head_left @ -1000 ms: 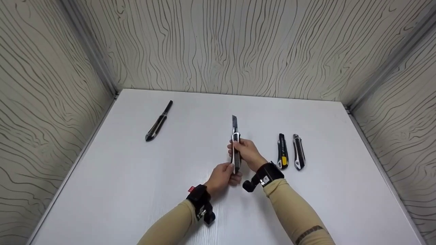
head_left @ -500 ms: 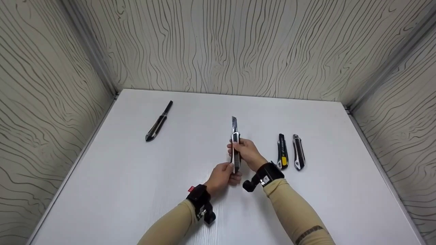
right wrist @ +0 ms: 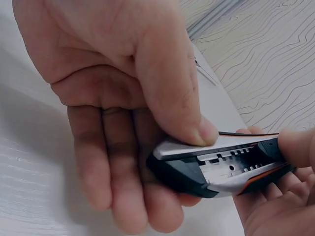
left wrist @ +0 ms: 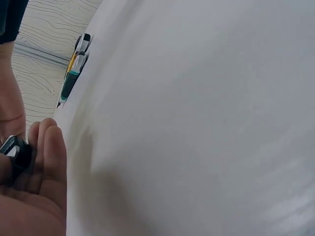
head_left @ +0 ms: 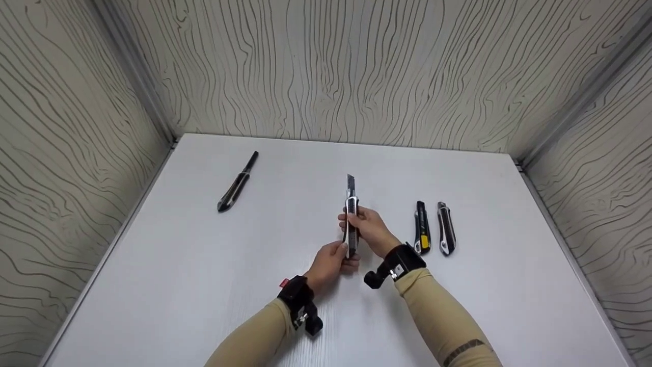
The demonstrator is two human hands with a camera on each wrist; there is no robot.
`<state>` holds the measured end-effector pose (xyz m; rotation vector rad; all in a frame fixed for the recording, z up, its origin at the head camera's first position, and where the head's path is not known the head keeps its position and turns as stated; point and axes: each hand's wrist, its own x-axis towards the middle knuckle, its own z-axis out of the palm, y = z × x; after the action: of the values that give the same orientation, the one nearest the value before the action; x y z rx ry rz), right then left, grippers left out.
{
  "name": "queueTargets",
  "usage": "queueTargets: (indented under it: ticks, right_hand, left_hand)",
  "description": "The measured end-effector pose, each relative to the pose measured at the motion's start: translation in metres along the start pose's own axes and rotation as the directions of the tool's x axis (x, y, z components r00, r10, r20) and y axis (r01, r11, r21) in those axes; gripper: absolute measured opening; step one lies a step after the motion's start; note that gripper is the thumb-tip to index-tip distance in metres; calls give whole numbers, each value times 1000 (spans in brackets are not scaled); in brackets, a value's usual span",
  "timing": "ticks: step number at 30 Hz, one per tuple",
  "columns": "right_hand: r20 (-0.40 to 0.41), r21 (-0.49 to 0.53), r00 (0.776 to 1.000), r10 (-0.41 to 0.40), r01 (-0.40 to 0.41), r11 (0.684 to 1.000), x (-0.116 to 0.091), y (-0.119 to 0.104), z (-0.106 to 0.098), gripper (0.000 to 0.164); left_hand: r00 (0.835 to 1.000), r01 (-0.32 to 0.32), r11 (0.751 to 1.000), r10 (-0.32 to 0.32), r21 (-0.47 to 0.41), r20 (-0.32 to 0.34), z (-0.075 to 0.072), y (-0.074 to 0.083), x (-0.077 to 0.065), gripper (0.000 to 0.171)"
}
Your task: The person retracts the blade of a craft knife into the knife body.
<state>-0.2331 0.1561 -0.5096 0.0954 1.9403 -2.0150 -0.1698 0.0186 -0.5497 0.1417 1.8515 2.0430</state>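
Observation:
A silver and black utility knife (head_left: 351, 227) is held between both hands near the table's middle, its snap-off blade (head_left: 351, 184) out and aimed at the back wall. My left hand (head_left: 328, 265) pinches the butt end between thumb and fingers. Higher up the handle, my right hand (head_left: 372, 229) grips the knife with its thumb on top. Seen from the right wrist, the right thumb (right wrist: 298, 147) presses the dark slider, and a notched metal slot (right wrist: 231, 167) runs from there toward the left thumb. The left wrist view shows only the butt end (left wrist: 17, 150).
To the right lie a black utility knife with a yellow patch (head_left: 423, 228) and a black and silver one (head_left: 446, 229). A dark knife (head_left: 238, 183) with its black blade out lies at the far left. Patterned panels (head_left: 326, 66) border the white table (head_left: 173, 265).
The hands and the knife have shifted very slightly up and left. A little less blade sticks out than one second ago. The other knives lie still.

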Motion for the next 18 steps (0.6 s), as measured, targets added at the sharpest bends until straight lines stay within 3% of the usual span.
queueTargets:
  ticks: [8, 18]
  right_hand:
    - [-39, -41, 999, 20, -21, 999, -2, 1, 1, 39]
    - [-67, -17, 998, 6, -7, 1000, -2, 1, 4, 38]
  left_hand:
    - [999, -9, 1000, 9, 25, -34, 0, 2, 0, 33]
    - [1000, 3, 995, -2, -96, 8, 1, -2, -6, 43]
